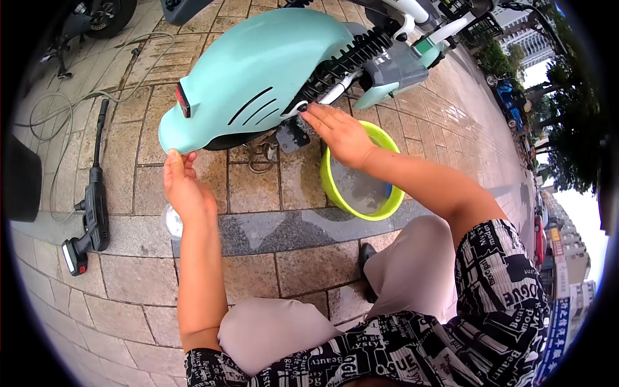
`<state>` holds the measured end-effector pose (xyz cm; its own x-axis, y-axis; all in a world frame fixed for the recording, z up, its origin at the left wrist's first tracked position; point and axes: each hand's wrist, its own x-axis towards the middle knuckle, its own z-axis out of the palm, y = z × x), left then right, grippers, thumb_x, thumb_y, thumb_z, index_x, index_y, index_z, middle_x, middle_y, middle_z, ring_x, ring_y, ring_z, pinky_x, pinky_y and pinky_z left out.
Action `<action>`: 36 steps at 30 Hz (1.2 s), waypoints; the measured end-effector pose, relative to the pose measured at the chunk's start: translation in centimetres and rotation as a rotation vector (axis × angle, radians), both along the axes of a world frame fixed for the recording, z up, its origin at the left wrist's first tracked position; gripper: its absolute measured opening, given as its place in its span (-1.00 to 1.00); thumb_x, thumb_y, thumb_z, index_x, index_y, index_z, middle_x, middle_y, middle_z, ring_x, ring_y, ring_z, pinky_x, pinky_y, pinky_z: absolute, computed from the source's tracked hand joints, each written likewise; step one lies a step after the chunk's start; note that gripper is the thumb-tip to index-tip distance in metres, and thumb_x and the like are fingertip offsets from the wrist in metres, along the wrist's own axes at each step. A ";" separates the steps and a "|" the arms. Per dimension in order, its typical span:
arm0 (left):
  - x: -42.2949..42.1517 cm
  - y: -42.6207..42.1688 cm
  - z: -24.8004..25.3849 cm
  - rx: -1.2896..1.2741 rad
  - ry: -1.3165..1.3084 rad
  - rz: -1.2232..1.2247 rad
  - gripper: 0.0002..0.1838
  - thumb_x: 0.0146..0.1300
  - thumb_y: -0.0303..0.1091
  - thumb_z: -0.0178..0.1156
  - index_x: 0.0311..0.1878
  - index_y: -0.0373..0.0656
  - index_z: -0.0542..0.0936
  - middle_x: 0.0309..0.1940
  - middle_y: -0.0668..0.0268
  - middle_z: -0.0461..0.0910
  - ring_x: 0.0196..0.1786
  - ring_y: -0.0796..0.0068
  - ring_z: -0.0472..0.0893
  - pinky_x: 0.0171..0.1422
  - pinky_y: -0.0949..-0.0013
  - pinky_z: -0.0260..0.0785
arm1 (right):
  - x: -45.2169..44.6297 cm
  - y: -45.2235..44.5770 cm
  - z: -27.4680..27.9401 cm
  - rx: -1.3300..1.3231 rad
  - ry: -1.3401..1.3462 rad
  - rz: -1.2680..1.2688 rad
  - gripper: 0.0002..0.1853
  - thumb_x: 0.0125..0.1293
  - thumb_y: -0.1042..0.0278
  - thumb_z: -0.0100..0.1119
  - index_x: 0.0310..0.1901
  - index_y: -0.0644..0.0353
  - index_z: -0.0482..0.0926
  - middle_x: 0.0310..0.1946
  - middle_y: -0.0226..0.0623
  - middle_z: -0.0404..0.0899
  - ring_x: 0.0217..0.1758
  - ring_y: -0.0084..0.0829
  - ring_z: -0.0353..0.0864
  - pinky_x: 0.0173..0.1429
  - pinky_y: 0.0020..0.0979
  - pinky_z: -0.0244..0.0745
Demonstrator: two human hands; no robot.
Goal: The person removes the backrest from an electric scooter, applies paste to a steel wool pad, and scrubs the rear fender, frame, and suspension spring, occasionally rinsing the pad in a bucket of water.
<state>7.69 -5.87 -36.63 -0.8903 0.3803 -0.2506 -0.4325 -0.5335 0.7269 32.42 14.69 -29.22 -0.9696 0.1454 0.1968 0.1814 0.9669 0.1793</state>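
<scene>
A mint-green scooter rear fender [258, 58] with a red reflector [183, 100] and dark slots fills the upper middle of the view. At the fender's lower tip, my left hand [187, 184] pinches the rim between thumb and fingers. My right hand [338, 133] has its fingers stretched out side by side, their tips touching the lower mount of the black coil shock absorber [351, 61]; its thumb is hidden. Under my right wrist stands a yellow-green bucket [332, 187] holding murky grey water. Part of a dark tyre [225, 141] shows beneath the fender.
A black cordless pressure washer gun [97, 213] lies on the paving at left, near a looping pale hose [71, 106]. A clear round object [173, 222] sits behind my left wrist. The tiles [251, 187] are wet in places. Another vehicle's wheel [106, 16] stands at upper left.
</scene>
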 end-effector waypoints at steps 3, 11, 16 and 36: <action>-0.1 -0.2 0.0 -0.048 -0.014 -0.005 -0.68 0.46 -0.14 0.23 0.03 -0.20 0.56 -0.16 0.37 0.62 -0.10 0.55 0.52 0.10 0.44 0.32 | 2.0 3.4 -0.5 0.047 0.005 -0.056 -0.28 0.15 0.62 -0.01 0.44 0.16 0.31 0.44 -0.26 0.34 0.42 -0.19 0.40 0.46 -0.25 0.36; 2.8 -1.1 0.5 -0.277 -0.083 -0.177 -0.58 0.48 -0.06 0.17 0.25 -0.10 0.49 0.04 0.44 0.64 0.04 0.53 0.55 0.15 0.42 0.23 | -0.9 1.2 -4.8 -0.172 0.376 -0.173 -0.31 0.02 0.71 0.03 0.30 0.25 0.46 0.28 -0.14 0.49 0.47 -0.12 0.37 0.50 -0.20 0.33; 3.9 -3.3 1.3 -0.410 0.029 -0.373 -0.77 0.38 -0.24 0.32 0.02 -0.07 0.63 -0.17 0.45 0.70 -0.14 0.60 0.61 0.01 0.52 0.36 | 1.8 8.3 -2.2 0.047 0.293 -0.258 -0.48 0.25 0.39 0.04 0.29 0.18 0.49 0.28 -0.24 0.52 0.38 -0.23 0.46 0.42 -0.21 0.41; 16.7 9.2 4.1 -0.548 0.586 -1.432 -0.80 0.41 -0.39 0.25 0.00 -0.27 0.66 -0.20 0.31 0.75 -0.14 0.63 0.67 0.00 0.49 0.49 | 5.7 6.2 4.1 -0.753 0.985 -0.155 -0.51 0.30 0.61 0.11 0.28 0.26 0.43 0.13 0.01 0.57 0.19 0.03 0.57 0.30 -0.19 0.47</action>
<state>24.40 3.30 -32.54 0.0720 0.9136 -0.4001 0.0684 0.3956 0.9159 38.10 20.86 -25.09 -0.4200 0.6364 0.6470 0.0446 0.7266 -0.6857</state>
